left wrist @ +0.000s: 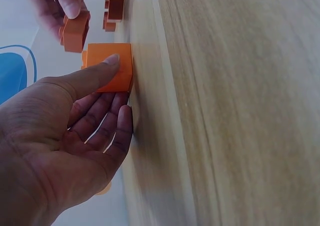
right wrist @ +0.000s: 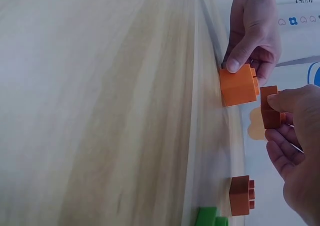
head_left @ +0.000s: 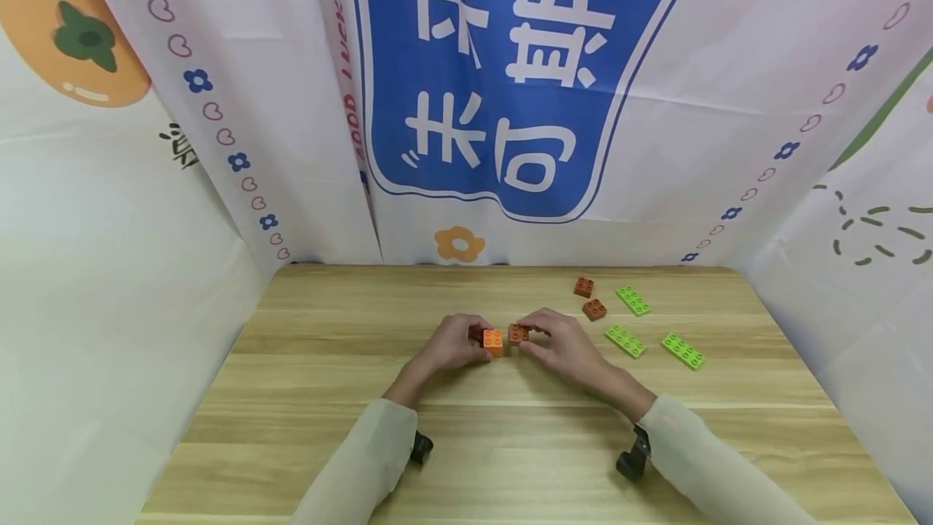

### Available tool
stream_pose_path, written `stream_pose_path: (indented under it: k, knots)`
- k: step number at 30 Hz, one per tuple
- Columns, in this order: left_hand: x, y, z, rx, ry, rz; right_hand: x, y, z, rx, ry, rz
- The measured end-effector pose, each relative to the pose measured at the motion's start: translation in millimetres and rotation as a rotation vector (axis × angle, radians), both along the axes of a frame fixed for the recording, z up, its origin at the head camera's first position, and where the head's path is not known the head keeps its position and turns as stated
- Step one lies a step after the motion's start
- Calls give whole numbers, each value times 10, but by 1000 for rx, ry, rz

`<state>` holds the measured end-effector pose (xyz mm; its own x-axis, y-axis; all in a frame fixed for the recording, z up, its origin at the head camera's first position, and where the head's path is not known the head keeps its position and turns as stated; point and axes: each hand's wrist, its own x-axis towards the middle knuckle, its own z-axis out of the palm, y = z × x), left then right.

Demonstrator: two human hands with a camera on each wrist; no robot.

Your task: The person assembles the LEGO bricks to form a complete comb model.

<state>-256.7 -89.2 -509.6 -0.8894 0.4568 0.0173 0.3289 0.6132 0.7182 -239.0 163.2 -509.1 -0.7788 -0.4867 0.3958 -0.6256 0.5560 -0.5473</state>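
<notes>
In the head view my left hand (head_left: 455, 342) pinches an orange toy building brick (head_left: 493, 344), a tall block with studs on top, standing on the table. The left wrist view has the thumb flat on the near face of this orange brick (left wrist: 107, 68). My right hand (head_left: 567, 347) holds a shorter reddish-brown brick (head_left: 517, 335) between thumb and fingers. That brown brick (right wrist: 270, 105) is lifted off the table, close beside the orange brick's top and apart from it in the right wrist view.
Two more brown bricks (head_left: 584, 287) lie on the table beyond my right hand. Several flat light-green bricks (head_left: 683, 351) are spread to the right of them. A printed cloth (head_left: 656, 209) hangs along the back edge of the wooden table (head_left: 306, 347).
</notes>
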Motion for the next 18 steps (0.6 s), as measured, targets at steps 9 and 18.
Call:
stream_pose_path:
  k: [9, 18]
  knots:
    - [-27, -13, -27, -18, 1, -4, -83, -128, -18, -8, -24, 36]
    - [-35, -8, -8, -15, -11, -10, -132, -223, -28, -13, -52, 43]
